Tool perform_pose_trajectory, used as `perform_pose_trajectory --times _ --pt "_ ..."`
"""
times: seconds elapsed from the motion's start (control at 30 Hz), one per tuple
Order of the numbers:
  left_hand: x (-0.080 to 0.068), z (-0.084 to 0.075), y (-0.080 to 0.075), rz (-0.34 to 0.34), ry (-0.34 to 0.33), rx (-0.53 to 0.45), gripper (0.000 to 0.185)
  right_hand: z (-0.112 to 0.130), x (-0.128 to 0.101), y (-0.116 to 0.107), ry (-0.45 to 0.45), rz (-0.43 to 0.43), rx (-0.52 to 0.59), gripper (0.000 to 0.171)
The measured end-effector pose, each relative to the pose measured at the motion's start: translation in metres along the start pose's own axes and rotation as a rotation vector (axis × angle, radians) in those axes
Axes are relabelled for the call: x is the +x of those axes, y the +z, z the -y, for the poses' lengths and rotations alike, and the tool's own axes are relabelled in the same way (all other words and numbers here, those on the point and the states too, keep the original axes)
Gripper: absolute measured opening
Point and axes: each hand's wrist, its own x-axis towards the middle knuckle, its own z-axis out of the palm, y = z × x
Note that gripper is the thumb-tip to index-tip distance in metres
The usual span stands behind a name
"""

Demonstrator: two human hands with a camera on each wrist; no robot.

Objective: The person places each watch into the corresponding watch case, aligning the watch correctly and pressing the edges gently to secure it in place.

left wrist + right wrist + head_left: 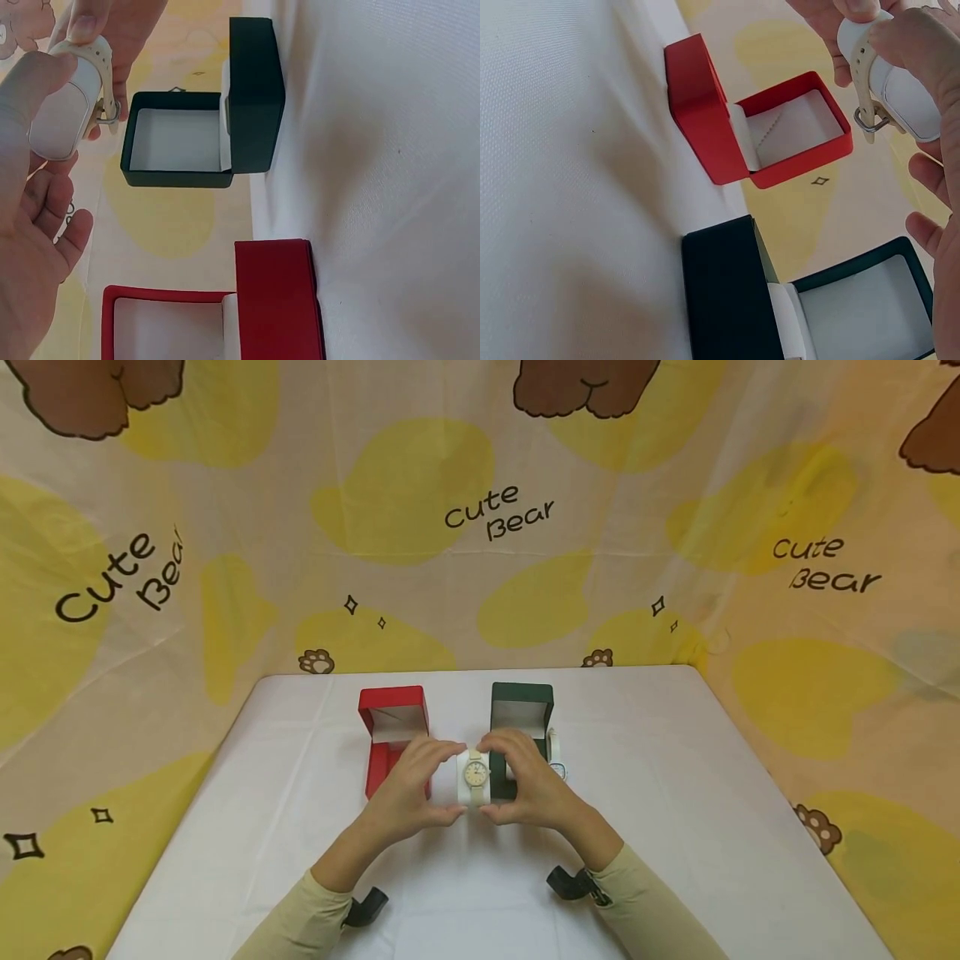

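Both hands hold up a wristwatch (476,772) with a cream strap, buckled round a white cushion (462,787). My left hand (411,785) pinches it from the left, thumb below and fingers above. From the other side my right hand (534,783) grips in the same way. The round dial faces up toward the head camera. In the left wrist view the strap (106,69) shows its holes and metal buckle, with the thumbs pressing near the cushion's end. The right wrist view shows the buckle (871,120) hanging below the cushion.
Behind the left hand stands an open red box (392,697). An open dark green box (522,692) stands behind the right hand, its base partly hidden. A second watch (556,747) with a white strap is beside the green box. All are on a white-covered table (660,793) before a patterned cloth.
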Motion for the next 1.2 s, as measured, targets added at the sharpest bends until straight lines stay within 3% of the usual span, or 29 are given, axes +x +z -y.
perform_pose_trajectory --times 0.87,1.2 --pt "0.0009 0.0027 0.0037 -0.026 0.032 0.022 0.082 -0.0002 0.0005 0.0052 0.009 -0.028 -0.036 0.082" --pt "0.0 0.0027 -0.0004 -0.003 0.001 0.04 0.081 0.0024 0.0025 0.0039 -0.012 -0.041 -0.045 0.082"
